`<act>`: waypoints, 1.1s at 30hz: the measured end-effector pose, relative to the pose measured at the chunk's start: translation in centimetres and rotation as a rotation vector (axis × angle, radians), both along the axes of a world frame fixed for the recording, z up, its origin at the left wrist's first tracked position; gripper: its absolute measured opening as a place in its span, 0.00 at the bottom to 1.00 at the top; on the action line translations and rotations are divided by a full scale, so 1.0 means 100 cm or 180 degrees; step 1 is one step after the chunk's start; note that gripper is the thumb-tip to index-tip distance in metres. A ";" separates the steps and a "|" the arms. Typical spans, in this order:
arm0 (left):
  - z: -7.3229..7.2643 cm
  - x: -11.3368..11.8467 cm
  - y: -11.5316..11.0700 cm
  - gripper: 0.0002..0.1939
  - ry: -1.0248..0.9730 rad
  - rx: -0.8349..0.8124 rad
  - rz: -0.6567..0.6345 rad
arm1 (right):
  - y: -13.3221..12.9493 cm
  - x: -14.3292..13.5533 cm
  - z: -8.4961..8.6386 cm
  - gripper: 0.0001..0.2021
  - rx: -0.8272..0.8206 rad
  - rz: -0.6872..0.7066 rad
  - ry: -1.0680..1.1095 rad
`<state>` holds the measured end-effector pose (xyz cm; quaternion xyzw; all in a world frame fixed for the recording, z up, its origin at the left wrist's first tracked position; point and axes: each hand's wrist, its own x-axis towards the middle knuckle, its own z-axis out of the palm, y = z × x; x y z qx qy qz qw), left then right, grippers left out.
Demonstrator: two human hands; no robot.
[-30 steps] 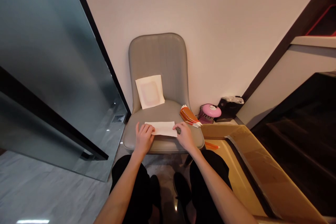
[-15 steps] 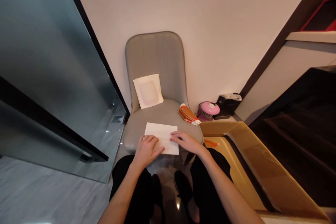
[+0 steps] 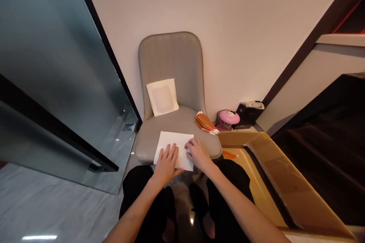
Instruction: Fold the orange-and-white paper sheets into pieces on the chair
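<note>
A white sheet of paper point(image 3: 173, 138) lies at the front of the grey chair's seat point(image 3: 145, 140), its near edge reaching past the seat. My left hand point(image 3: 167, 165) rests flat on the sheet's left and middle part, fingers spread. At the sheet's right side, my right hand point(image 3: 196, 153) touches the paper with bent fingers; whether it grips the edge cannot be made out. A square white paper stack point(image 3: 163, 97) leans on the backrest. Several folded orange and white paper pieces point(image 3: 205, 123) lie at the seat's right edge.
An open cardboard box point(image 3: 285, 171) stands at the right, with an orange piece point(image 3: 229, 155) inside. Behind it are a pink rounded device point(image 3: 229, 117) and a black box point(image 3: 248, 114). A glass door point(image 3: 57, 64) is at the left, a wall point(image 3: 242, 38) behind the chair.
My left hand has moved right and lies flatter over the paper. My right hand's fingers have bent more. The paper's visible outline has shifted slightly, and the whole view has moved a little.
</note>
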<state>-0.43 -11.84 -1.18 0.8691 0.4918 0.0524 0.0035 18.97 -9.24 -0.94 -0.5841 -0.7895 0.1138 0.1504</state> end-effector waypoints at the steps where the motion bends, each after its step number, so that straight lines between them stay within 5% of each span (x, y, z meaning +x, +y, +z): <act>1: -0.005 0.002 -0.002 0.40 0.0067 0.0047 0.0040 | -0.004 -0.005 -0.001 0.15 0.0018 0.0034 -0.0071; 10: -0.013 -0.007 -0.001 0.50 0.0384 0.0097 0.0520 | -0.039 -0.019 -0.034 0.37 0.0173 0.0500 -0.0280; 19: 0.002 -0.032 0.008 0.60 0.0415 -0.0366 0.0884 | -0.031 -0.010 -0.024 0.35 -0.0052 0.0329 -0.0180; 27: -0.006 -0.007 -0.007 0.36 0.0345 0.0458 0.0043 | 0.014 0.000 -0.010 0.31 -0.0035 -0.0642 0.0127; 33: -0.022 0.003 0.000 0.31 0.0313 0.0613 0.0017 | 0.039 -0.007 -0.001 0.24 -0.0076 -0.0786 0.0207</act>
